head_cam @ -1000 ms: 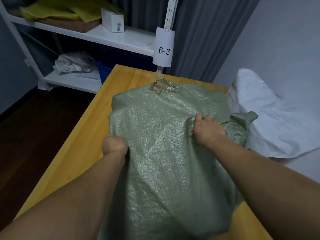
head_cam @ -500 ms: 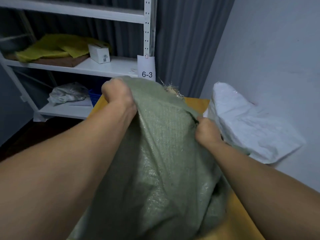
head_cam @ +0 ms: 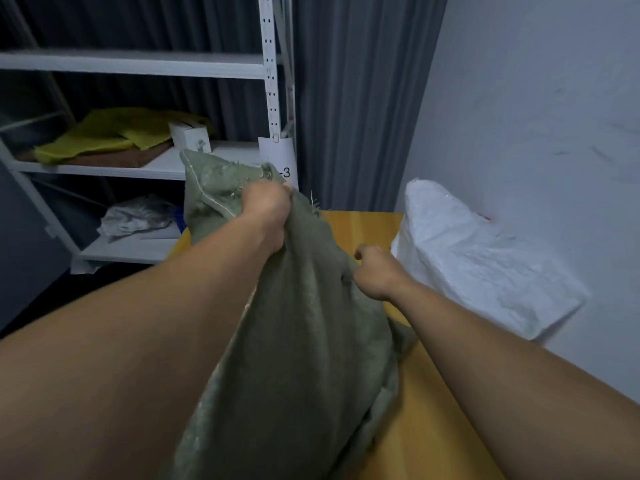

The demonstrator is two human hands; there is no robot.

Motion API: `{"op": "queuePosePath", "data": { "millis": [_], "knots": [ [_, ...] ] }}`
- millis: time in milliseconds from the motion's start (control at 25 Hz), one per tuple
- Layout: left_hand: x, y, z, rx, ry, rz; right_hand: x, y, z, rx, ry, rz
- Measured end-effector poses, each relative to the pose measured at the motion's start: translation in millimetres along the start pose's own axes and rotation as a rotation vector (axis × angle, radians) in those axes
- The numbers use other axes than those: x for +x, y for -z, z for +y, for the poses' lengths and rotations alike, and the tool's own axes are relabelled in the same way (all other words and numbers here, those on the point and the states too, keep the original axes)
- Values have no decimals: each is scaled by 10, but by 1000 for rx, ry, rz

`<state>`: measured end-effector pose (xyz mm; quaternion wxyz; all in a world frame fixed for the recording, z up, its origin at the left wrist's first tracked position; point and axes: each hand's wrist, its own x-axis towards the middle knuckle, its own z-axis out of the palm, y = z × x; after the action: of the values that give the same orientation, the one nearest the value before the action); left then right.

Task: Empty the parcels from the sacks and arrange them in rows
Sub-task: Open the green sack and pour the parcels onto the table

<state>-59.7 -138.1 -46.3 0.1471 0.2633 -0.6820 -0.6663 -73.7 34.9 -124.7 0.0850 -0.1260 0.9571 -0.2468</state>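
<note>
A green woven sack stands lifted over the yellow wooden table. My left hand grips the sack's stitched upper end in a fist and holds it high. My right hand grips a fold on the sack's right side, lower down. The sack hangs bulging between my forearms. No parcel shows; whatever is inside is hidden by the fabric. A filled white sack lies on the table's right side against the wall.
A white metal shelf rack stands behind the table, holding yellow bags, a small white box and a crumpled silver bag. Grey curtain at the back, white wall on the right, dark floor to the left.
The sack lay flat on the table a second ago; both hands have pulled it up. My left hand has risen furthest, and the stitched end now stands upright.
</note>
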Motion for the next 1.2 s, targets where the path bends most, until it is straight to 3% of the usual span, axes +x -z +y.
{"op": "queuePosePath", "data": {
  "millis": [160,320,480,600,720,800,880,1040,1200],
  "knots": [
    [-134,-297,-160,79,23,-142,-41,194,-70,257,71,37],
    [-290,-529,-209,102,101,-334,-152,385,-121,553,-12,-59],
    [-395,-593,-322,230,140,-445,-233,356,40,438,-70,-181],
    [-312,-551,-424,234,133,-421,-139,296,180,384,-91,-118],
    [-55,-307,-537,444,6,-162,-37,304,318,216,-91,-14],
    [88,-143,-652,596,-52,-100,-16,286,406,106,-86,37],
    [140,-77,-766,732,-109,-203,-21,264,478,67,-66,48],
    [97,-195,-811,1190,-409,-415,-61,279,596,120,-48,-7],
    [151,-451,-917,1447,-545,-488,-91,278,728,105,-86,36]
  ]
}}
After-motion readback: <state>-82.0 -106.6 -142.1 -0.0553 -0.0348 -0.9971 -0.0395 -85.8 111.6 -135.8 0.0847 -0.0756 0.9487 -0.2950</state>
